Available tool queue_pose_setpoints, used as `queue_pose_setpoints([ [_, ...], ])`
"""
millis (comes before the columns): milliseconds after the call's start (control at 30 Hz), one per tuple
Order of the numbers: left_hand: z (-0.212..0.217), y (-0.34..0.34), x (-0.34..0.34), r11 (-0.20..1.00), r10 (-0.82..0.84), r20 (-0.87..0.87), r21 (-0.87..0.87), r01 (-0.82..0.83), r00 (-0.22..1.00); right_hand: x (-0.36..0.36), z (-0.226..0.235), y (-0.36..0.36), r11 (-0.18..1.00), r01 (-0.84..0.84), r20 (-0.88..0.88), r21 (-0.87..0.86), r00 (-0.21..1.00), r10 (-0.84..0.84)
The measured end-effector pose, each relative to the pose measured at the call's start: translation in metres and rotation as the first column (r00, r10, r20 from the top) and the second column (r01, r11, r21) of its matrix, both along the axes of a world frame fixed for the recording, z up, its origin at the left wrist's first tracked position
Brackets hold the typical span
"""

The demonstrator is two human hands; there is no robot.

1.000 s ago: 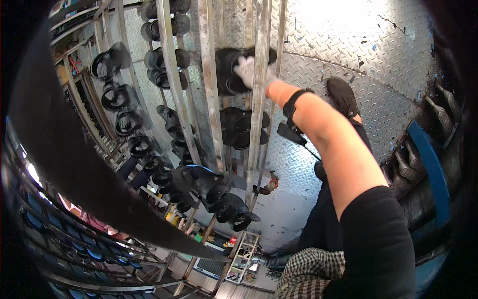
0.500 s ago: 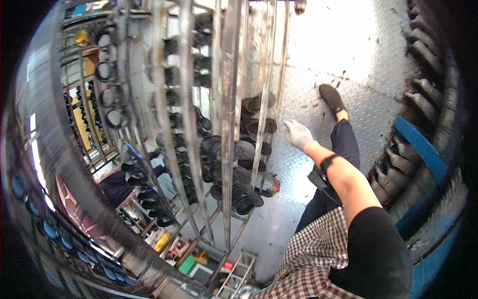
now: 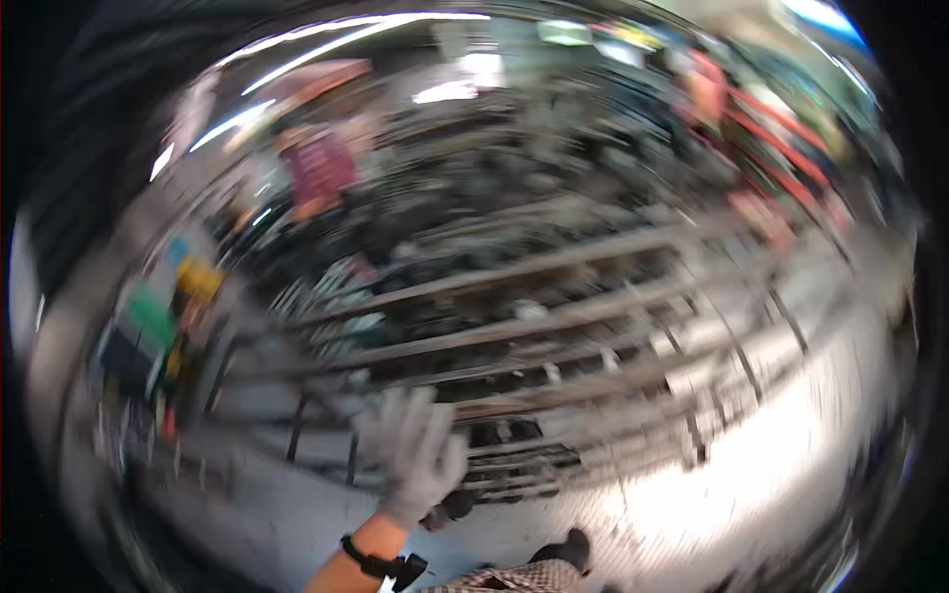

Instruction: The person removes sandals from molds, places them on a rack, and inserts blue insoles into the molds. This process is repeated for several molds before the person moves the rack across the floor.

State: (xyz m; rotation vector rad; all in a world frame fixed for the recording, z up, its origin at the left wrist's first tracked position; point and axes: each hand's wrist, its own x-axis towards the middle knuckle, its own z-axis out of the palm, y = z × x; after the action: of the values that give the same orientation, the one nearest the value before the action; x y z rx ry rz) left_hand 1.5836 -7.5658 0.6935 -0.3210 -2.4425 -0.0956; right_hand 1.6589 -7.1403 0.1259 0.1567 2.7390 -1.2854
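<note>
My left hand (image 3: 413, 455), in a pale glove, reaches up from the lower edge with its fingers spread and nothing in them. A black band with a small dark box (image 3: 405, 571) is on that wrist. Beyond the hand stands a long metal rack (image 3: 514, 326) with several rails, smeared by motion. Dark objects (image 3: 504, 431) sit on its lower bars, too blurred to name. Whether the fingertips touch the rack, I cannot tell. My right hand is out of the picture.
A dark shoe (image 3: 563, 553) shows beside my checked apron (image 3: 509, 578). Farther off are a person in a maroon top (image 3: 318, 168) and a red-railed frame (image 3: 781, 148). Green and yellow items (image 3: 150, 314) lie at the left. The metal floor (image 3: 732, 484) shines brightly at the right.
My view has swung round, and the rack now runs across the picture. The gloved right hand has left the picture, and my left hand has come into it.
</note>
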Motion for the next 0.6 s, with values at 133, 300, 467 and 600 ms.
queue_pose_setpoints([
  [133, -0.028, -0.054, 0.05, 0.977, -0.175, -0.037, 0.119, 0.178, 0.984, -0.167, 0.091, -0.052, 0.764, -0.588, -0.11, 0.265, 0.769, 0.63],
  [300, -0.148, -0.166, 0.148, 0.771, -0.098, 0.738, 0.481, -0.418, 0.667, -0.182, 0.124, -0.156, 0.398, -0.778, -0.047, 0.487, 0.431, 0.901],
  [467, -0.417, -0.289, 0.385, 0.504, 0.08, 0.837, 0.435, -0.746, 0.542, -0.139, 0.119, -0.276, 0.077, -0.78, 0.04, 0.621, 0.13, 0.991],
  [600, -0.485, -0.325, 0.553, 0.376, 0.35, 0.933, -0.216, -0.901, -0.078, -0.06, 0.072, -0.401, -0.127, -0.723, 0.141, 0.679, -0.04, 0.989],
])
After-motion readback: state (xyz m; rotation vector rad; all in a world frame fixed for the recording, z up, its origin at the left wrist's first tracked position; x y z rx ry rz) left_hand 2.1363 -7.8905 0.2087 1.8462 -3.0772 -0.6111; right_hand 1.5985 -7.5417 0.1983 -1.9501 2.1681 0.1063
